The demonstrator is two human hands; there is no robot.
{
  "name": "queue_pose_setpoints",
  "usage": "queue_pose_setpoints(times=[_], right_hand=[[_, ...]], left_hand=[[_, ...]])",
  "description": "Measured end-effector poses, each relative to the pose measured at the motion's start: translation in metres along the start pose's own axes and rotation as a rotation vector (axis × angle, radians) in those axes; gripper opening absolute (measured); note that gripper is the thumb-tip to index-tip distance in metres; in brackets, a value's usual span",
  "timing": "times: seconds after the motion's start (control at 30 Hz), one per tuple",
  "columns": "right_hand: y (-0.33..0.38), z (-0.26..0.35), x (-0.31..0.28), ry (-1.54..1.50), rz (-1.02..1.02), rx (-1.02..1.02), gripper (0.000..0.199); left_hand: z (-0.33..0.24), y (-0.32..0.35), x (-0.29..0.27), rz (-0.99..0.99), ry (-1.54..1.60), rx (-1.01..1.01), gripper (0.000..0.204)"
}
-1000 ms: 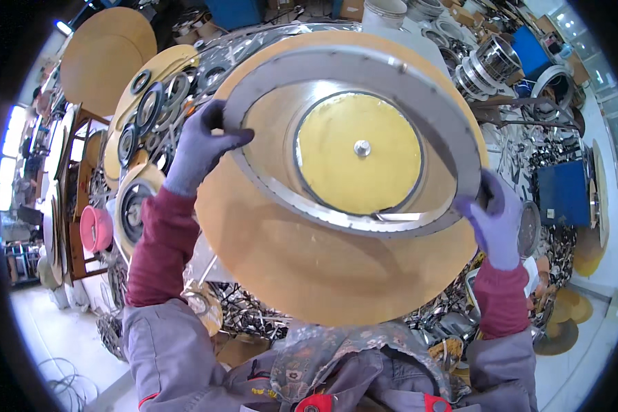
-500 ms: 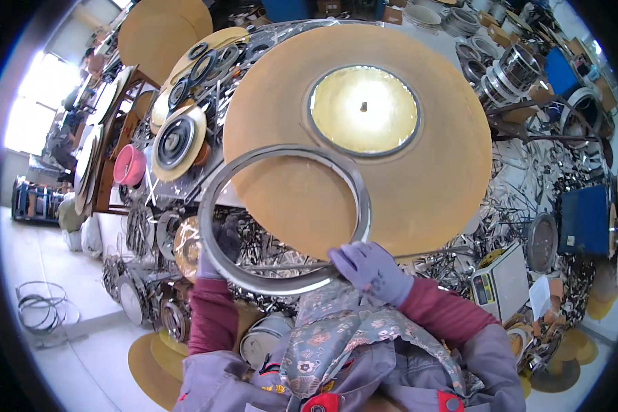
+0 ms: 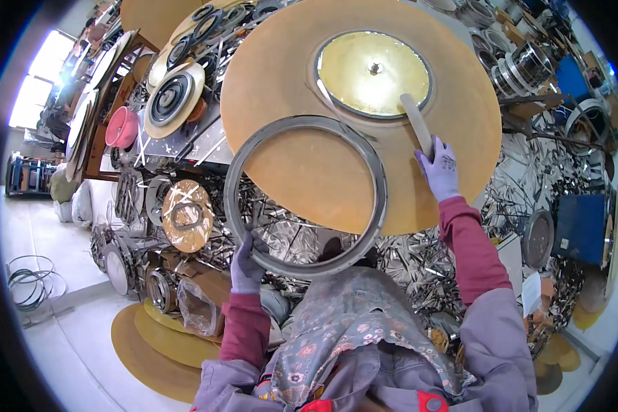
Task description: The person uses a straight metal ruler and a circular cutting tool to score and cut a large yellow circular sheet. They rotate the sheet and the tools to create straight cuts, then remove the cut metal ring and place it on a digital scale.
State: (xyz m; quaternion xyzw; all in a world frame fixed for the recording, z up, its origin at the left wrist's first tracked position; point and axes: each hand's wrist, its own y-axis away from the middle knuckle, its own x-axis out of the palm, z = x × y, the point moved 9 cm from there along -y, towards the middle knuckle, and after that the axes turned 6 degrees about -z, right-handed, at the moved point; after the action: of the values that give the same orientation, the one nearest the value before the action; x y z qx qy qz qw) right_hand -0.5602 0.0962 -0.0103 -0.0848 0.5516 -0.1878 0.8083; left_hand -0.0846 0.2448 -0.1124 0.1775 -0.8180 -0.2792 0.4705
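My left hand [image 3: 249, 264], in a grey-purple glove, grips a large grey ring [image 3: 381, 180] by its lower left rim. The ring is tilted, and its far part overlaps the big round tan disc [image 3: 268, 75] on the table. Over the disc's right side, my gloved right hand [image 3: 441, 170] is closed on the near end of a flat whitish strip [image 3: 419, 125]. That strip's far end reaches the edge of the shiny yellow round centre [image 3: 364, 58]. A second thin strip [image 3: 333, 103] slants between this centre and the ring.
Metal strip scraps [image 3: 429, 275] lie in a heap under and around the disc. At the left stand a pink bowl [image 3: 121, 128] and a black-ringed round plate [image 3: 169, 98]. Several metal rings [image 3: 518, 72] are stacked at the far right, beyond a blue box [image 3: 579, 223].
My right hand has left the ring's near rim, moved forward and right, and now holds the whitish strip. The ring stays in my left hand. The view has shifted.
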Motion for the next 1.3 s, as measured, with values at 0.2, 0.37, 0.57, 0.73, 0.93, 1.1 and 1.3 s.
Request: queue_pose_setpoints(times=[0.2, 0.37, 0.57, 0.73, 0.93, 1.1, 1.3], right_hand=[[0.047, 0.088, 0.019, -0.171, 0.334, 0.075, 0.063], [0.080, 0.115, 0.035, -0.008, 0.173, 0.088, 0.058], [0.079, 0.081, 0.010, -0.164, 0.129, 0.279, 0.046], [0.135, -0.034, -0.092, -0.163, -0.075, 0.449, 0.048], [0.274, -0.248, -0.245, -0.050, -0.333, 0.776, 0.041], [0.406, -0.412, -0.336, 0.128, -0.341, 0.873, 0.038], [0.532, -0.612, -0.307, 0.251, -0.249, 1.064, 0.044]], left_hand=[[0.020, 0.031, -0.038, -0.003, 0.106, -0.034, 0.037], [-0.008, 0.036, -0.004, -0.070, -0.229, 0.032, 0.048], [-0.014, 0.040, 0.026, 0.059, -0.561, -0.024, 0.053], [0.074, 0.055, 0.102, 0.255, -0.779, -0.152, 0.051], [0.288, 0.117, 0.185, 0.789, -1.455, -0.493, 0.031], [0.507, 0.178, 0.190, 0.885, -1.486, -0.636, 0.035], [0.736, 0.142, 0.139, 0.908, -1.676, -0.614, 0.035]])
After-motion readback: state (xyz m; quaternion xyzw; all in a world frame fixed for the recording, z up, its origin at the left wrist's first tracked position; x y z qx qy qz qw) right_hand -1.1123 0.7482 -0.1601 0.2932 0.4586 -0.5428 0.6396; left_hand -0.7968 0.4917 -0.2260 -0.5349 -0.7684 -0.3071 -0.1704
